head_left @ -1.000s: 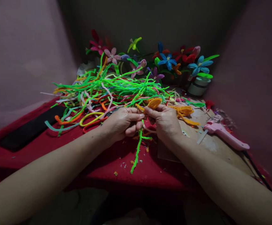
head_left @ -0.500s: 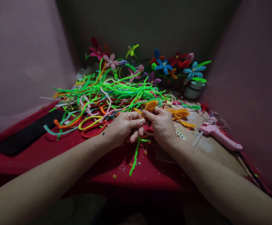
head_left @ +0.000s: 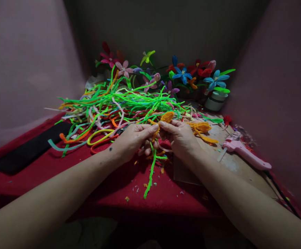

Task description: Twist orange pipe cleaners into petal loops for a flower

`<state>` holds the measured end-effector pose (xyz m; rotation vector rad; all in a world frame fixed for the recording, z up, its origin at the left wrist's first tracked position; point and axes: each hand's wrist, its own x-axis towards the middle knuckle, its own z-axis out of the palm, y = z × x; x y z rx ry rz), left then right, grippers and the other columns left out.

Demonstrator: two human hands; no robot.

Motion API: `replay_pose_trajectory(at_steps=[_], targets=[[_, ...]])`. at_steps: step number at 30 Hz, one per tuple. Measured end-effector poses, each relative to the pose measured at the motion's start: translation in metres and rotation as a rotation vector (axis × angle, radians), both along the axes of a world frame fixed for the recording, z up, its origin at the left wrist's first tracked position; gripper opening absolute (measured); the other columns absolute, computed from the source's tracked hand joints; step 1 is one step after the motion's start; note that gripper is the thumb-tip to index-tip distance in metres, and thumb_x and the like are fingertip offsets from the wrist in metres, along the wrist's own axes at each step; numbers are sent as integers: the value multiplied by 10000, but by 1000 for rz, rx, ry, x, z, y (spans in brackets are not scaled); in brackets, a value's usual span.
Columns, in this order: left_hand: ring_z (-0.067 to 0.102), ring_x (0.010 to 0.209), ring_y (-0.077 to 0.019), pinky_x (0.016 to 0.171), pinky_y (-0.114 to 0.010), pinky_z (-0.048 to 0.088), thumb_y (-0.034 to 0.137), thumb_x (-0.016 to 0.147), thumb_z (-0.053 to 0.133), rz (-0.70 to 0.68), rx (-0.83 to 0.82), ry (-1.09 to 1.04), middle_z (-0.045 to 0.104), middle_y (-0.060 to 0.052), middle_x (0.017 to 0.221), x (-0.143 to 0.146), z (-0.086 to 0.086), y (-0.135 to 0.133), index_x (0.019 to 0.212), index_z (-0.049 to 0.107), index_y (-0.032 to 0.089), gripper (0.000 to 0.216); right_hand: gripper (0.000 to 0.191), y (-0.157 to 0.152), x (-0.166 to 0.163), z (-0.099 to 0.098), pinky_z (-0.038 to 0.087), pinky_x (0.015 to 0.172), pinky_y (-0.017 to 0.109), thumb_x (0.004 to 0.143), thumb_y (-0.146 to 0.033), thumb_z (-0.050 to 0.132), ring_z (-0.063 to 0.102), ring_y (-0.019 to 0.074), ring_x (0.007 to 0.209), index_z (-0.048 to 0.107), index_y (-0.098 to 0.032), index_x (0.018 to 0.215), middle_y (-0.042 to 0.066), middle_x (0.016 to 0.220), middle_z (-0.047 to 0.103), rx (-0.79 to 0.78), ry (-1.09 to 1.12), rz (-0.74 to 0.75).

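Observation:
My right hand (head_left: 182, 137) pinches an orange pipe-cleaner petal (head_left: 168, 117) between thumb and fingers; its rounded loop sticks up above the thumb. My left hand (head_left: 139, 137) is closed beside it, thumb and forefinger pinching the petal's lower orange end. The two hands almost touch. Just right of my right hand, more orange pipe-cleaner petals (head_left: 201, 128) lie in a bundle on a piece of cardboard. Beneath the hands a green pipe cleaner (head_left: 150, 174) trails over the red cloth. Scissors with yellow and red handles (head_left: 98, 136) lie partly hidden behind my left hand.
A heap of mostly green pipe cleaners (head_left: 132, 100) spreads behind my hands. Finished pipe-cleaner flowers (head_left: 182, 74) stand at the back, near a small jar (head_left: 216, 100). On the right, a pink glue gun (head_left: 246, 152) rests on the cardboard (head_left: 234, 176). A black flat case (head_left: 31, 148) lies left.
My left thumb and forefinger have moved up onto the lower end of the orange petal, where they now pinch. The right hand keeps its hold. The view has shifted slightly.

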<state>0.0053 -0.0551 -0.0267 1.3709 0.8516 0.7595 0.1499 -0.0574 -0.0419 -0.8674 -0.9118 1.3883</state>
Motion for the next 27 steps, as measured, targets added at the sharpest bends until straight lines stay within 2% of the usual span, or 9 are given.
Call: replay_pose_trajectory(at_steps=[3, 8, 14, 21, 27], targets=[[386, 357, -35, 349, -172, 240, 390, 758, 628, 107, 47, 7, 500, 44, 513, -2, 0, 4, 693, 548, 147, 263, 177, 2, 1, -1, 327, 417, 194, 606, -241, 715, 439, 56, 430, 582, -131, 649, -33, 507, 537, 23, -4, -13], [367, 404, -32, 384, -176, 246, 327, 717, 676, 130, 76, -42, 464, 53, 547, -5, -3, 7, 742, 568, 148, 210, 185, 0, -1, -3, 321, 399, 203, 622, -257, 716, 436, 68, 413, 571, -141, 634, -32, 484, 526, -3, -24, 53], [398, 441, -40, 408, -184, 272, 280, 671, 707, 172, 160, 16, 517, 38, 592, -2, 0, 4, 768, 604, 127, 208, 206, -6, -3, -4, 213, 332, 195, 648, -280, 701, 353, 58, 348, 532, -164, 626, -60, 441, 462, -24, -25, 75], [411, 457, -41, 433, -179, 294, 257, 645, 720, 200, 157, -4, 509, 47, 549, 0, 1, 4, 722, 607, 113, 199, 125, -5, -4, -6, 329, 383, 190, 645, -222, 665, 462, 70, 421, 589, -130, 609, -17, 507, 554, -27, 5, 54], [375, 442, -28, 423, -178, 258, 240, 638, 720, 208, 104, -30, 511, 52, 533, -1, 0, 5, 711, 625, 115, 173, 121, -6, -5, -3, 315, 369, 178, 655, -245, 660, 449, 63, 412, 590, -147, 652, -27, 520, 555, -11, -65, 25]])
